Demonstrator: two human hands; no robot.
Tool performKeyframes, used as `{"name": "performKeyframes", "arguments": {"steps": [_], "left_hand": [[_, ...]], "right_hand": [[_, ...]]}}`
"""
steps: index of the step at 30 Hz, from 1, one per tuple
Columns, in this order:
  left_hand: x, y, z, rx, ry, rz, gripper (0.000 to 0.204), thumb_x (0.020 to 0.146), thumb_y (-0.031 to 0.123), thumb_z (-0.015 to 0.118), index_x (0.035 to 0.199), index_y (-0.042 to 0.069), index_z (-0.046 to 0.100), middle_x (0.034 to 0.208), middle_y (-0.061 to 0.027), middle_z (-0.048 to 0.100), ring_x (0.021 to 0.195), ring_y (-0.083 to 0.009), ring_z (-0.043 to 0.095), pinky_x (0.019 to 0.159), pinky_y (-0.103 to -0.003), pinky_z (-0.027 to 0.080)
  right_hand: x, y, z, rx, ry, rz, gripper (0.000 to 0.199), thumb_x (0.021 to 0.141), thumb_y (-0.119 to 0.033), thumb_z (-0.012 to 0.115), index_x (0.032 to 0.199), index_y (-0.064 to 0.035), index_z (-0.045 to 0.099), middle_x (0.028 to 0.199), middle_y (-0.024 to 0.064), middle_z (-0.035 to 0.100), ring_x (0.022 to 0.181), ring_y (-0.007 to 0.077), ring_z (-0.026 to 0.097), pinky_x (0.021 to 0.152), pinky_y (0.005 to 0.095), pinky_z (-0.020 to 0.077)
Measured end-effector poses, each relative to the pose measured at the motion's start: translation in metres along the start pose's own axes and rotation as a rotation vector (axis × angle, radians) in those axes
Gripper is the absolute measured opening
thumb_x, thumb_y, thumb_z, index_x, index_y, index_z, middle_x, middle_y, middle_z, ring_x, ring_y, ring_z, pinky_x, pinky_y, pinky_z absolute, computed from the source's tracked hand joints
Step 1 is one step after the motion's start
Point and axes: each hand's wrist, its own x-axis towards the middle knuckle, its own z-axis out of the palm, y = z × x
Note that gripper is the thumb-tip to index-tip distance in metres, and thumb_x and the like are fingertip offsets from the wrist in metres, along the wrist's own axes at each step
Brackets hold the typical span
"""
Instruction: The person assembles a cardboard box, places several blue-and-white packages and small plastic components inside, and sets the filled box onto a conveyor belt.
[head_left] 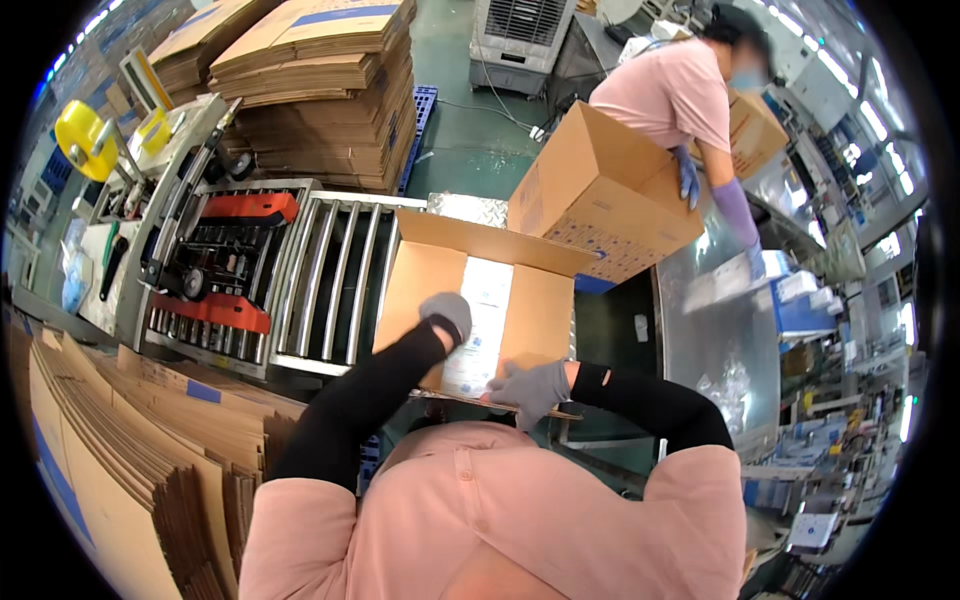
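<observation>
An open cardboard carton [538,310] lies in front of me on the roller line. Its left and right flaps are folded inward, and the far flap stands up. White packages [487,300] show through the gap between the side flaps. My left hand [447,314], in a grey glove, rests at the left flap beside the gap, its fingers turned out of sight. At the carton's near edge, my right hand [532,390], also gloved in grey, is closed round the near flap.
To the left are metal rollers [335,270] and a red-and-black carton-sealing machine [225,262]. Flat cardboard stacks [320,110] stand far left and near left. A co-worker [665,95] handles a tall open carton [600,190] at far right, beside a metal table [715,340].
</observation>
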Motion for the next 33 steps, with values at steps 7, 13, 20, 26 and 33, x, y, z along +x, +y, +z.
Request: {"name": "performKeyframes", "arguments": {"steps": [7, 13, 20, 26, 33], "left_hand": [[0.001, -0.005, -0.115, -0.367, 0.573, 0.210, 0.047, 0.090, 0.043, 0.058, 0.115, 0.002, 0.060, 0.095, -0.0177, 0.067, 0.089, -0.0349, 0.066, 0.082, -0.045, 0.050], [0.014, -0.054, -0.136, -0.089, 0.159, -0.337, 0.043, 0.087, 0.040, 0.060, 0.113, 0.006, 0.062, 0.110, -0.0107, 0.058, 0.111, -0.0321, 0.050, 0.087, -0.051, 0.038], [-0.020, -0.054, 0.034, -0.313, 0.670, -0.671, 0.059, 0.087, 0.048, 0.058, 0.124, 0.002, 0.054, 0.092, -0.0140, 0.060, 0.081, -0.0315, 0.063, 0.065, -0.047, 0.049], [0.049, -0.094, -0.025, -0.271, 0.736, -0.315, 0.050, 0.089, 0.045, 0.055, 0.110, -0.001, 0.059, 0.085, -0.0137, 0.063, 0.075, -0.0306, 0.064, 0.064, -0.044, 0.050], [0.044, -0.181, -0.022, -0.135, 0.645, -0.362, 0.082, 0.090, 0.057, 0.042, 0.147, 0.000, 0.034, 0.156, -0.0238, 0.024, 0.147, -0.0359, 0.017, 0.118, -0.053, 0.007]], "right_hand": [[0.030, 0.137, 0.038, -0.458, 0.998, 0.277, 0.077, 0.082, -0.039, 0.068, 0.147, -0.0119, 0.037, 0.155, 0.0136, 0.030, 0.137, 0.0452, 0.030, 0.109, 0.0516, 0.0290], [0.055, 0.103, 0.096, 0.108, 1.780, 0.438, 0.079, 0.091, -0.044, 0.054, 0.146, 0.0046, 0.026, 0.143, 0.0258, 0.036, 0.134, 0.0396, 0.034, 0.111, 0.0480, 0.0282], [0.069, 0.126, 0.094, 1.170, 1.671, 0.143, 0.049, 0.106, -0.033, 0.032, 0.144, -0.0023, 0.033, 0.130, 0.0107, 0.052, 0.117, 0.0195, 0.050, 0.100, 0.0331, 0.0399], [0.105, 0.057, 0.081, 1.490, 1.780, 0.364, 0.068, 0.104, -0.029, 0.040, 0.155, -0.0065, 0.001, 0.153, 0.0173, 0.026, 0.132, 0.0287, 0.039, 0.111, 0.0365, 0.0302], [0.203, 0.057, -0.028, 1.350, 1.673, 0.227, 0.067, 0.101, -0.021, 0.041, 0.152, 0.0035, 0.005, 0.155, 0.0210, 0.022, 0.137, 0.0313, 0.033, 0.114, 0.0364, 0.0263]]}}
